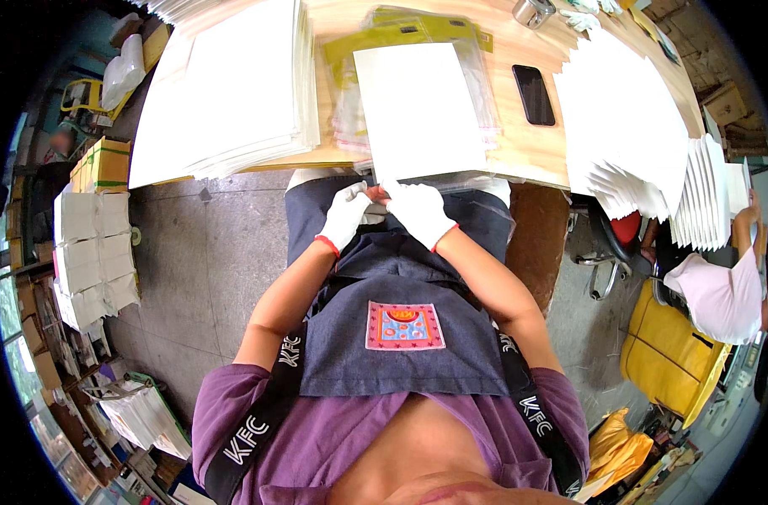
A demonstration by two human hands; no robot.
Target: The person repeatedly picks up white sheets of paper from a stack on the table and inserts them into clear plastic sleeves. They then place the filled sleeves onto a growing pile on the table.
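Note:
Both my hands wear white gloves with red cuffs and meet in front of my apron, just below the table's near edge. My left hand [344, 219] is closed, its fingertips against those of the other hand. My right hand [419, 216] is closed too, close by the near edge of a white sheet [419, 109]. Bare reddish fingertips show between the gloves; anything pinched there is hidden. The sheet lies over clear plastic bags [347, 105] with olive-green top bands, and its near end reaches the table edge.
A tall stack of white sheets [249, 84] stands left on the wooden table [519, 160]. A phone [533, 95] lies right of the bags, beside fanned white sheets [624, 118]. A metal cup [533, 13] is at the back. Another person [721, 295] sits at far right.

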